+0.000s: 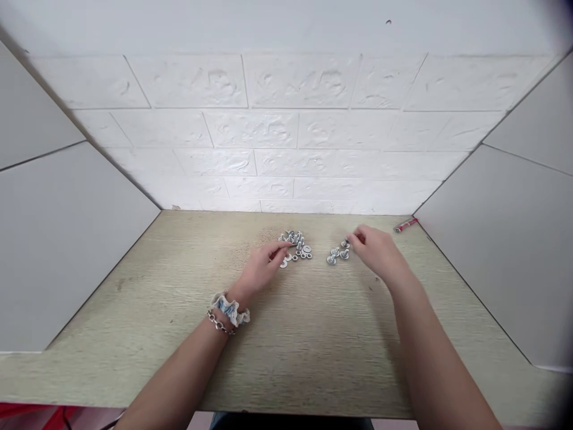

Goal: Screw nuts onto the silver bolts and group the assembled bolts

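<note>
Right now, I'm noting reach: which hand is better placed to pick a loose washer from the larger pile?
Probably the left hand: it is at the larger pile, close to the washers; the right hand is by the smaller bolt group.

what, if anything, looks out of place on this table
The red cylinder with a silvery end lies alone near the back right corner, apart from the silvery metal fasteners. Brownish specks mark the pale wooden tabletop beyond the left hand.

Bright, soft shadows, dark right corners
</note>
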### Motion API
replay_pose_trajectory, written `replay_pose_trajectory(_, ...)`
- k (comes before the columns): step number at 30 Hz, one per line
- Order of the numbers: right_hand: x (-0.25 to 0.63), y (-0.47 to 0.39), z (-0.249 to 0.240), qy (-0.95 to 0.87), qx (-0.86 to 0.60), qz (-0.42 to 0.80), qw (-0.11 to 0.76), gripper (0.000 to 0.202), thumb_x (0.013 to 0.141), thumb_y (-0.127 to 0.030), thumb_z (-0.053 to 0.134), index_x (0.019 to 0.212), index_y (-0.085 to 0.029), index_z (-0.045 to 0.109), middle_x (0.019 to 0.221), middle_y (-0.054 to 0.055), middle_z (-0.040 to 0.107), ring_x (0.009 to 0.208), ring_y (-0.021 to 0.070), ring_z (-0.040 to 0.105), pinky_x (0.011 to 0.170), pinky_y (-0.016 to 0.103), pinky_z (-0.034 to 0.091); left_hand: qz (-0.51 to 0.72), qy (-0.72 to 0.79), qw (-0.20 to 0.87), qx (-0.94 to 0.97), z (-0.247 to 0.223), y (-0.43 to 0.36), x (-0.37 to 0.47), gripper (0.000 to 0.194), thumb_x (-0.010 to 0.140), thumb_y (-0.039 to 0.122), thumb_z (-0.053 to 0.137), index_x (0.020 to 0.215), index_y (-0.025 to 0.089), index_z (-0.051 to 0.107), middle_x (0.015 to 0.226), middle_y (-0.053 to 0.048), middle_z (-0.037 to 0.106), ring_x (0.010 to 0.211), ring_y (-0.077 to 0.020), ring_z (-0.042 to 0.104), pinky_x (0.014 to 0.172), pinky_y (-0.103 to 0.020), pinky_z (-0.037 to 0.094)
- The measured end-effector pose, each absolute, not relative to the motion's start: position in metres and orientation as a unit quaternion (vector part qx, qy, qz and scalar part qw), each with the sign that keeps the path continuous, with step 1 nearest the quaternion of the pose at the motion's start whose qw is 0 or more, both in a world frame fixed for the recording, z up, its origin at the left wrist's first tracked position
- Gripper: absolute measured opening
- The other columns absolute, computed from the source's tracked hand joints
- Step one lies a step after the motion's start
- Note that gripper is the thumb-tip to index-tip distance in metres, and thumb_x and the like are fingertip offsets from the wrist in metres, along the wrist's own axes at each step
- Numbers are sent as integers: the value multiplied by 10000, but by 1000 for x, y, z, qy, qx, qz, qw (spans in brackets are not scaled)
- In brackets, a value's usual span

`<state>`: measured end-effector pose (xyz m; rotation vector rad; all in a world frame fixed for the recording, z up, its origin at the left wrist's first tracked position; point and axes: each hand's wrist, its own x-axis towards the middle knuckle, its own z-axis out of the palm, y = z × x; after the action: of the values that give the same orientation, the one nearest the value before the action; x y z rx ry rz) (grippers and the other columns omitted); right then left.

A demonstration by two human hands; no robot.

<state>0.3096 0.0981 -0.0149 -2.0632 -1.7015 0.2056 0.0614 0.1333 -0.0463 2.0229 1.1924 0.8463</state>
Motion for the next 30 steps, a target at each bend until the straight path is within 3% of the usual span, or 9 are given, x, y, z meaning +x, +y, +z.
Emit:
replay_pose_trajectory(5,339,93,-20,-573,-805,127,86,113,730,-255,472,682,-174,536,739,33,564,668,140,487,553,234,301,330,489,291,753,-46,143,54,306,824,325,422,982,180,641,748,-5,644,627,-120,547,613,-230,417)
replay_pose_trajectory(11,339,95,-22,-563,-812,150,49,76,722,-195,466,701,-170,535,784,40,578,701,141,497,556,223,319,342,507,280,740,-43,146,51,302,807,311,426,969,181,645,763,-14,647,667,-127,562,632,-231,420)
replay_pose_trajectory(17,341,91,-20,-554,-813,178,-15,99,694,-178,467,603,-159,500,655,46,566,606,140,494,513,233,296,332,528,270,734,-40,145,50,322,803,338,421,955,173,651,674,-3,615,596,-117,528,577,-220,393)
replay_pose_trajectory(21,336,89,-18,-563,-819,96,65,178,739,-295,468,816,-166,563,757,64,589,658,171,528,542,256,343,344,523,258,736,-39,145,50,311,800,324,423,938,174,658,663,8,605,591,-108,510,571,-211,379)
replay_pose_trajectory(24,317,95,-22,-646,-746,-36,160,281,804,-312,411,997,-167,554,962,85,580,874,200,528,749,329,394,345,522,253,738,-39,144,51,303,803,317,422,933,180,660,665,13,605,580,-103,500,551,-210,363)
replay_pose_trajectory(27,291,102,-39,-712,-680,-84,154,299,835,-362,390,998,-205,585,1100,78,542,1004,231,481,966,529,201,330,520,244,749,-40,143,51,292,805,311,423,916,186,663,620,21,587,552,-101,488,543,-213,355)
replay_pose_trajectory(30,269,106,-60,-737,-654,-117,126,264,845,-315,389,939,-207,611,1188,81,497,1101,257,410,966,620,17,309,509,228,770,-43,142,52,291,809,303,417,920,192,663,619,20,592,555,-104,497,568,-216,370)
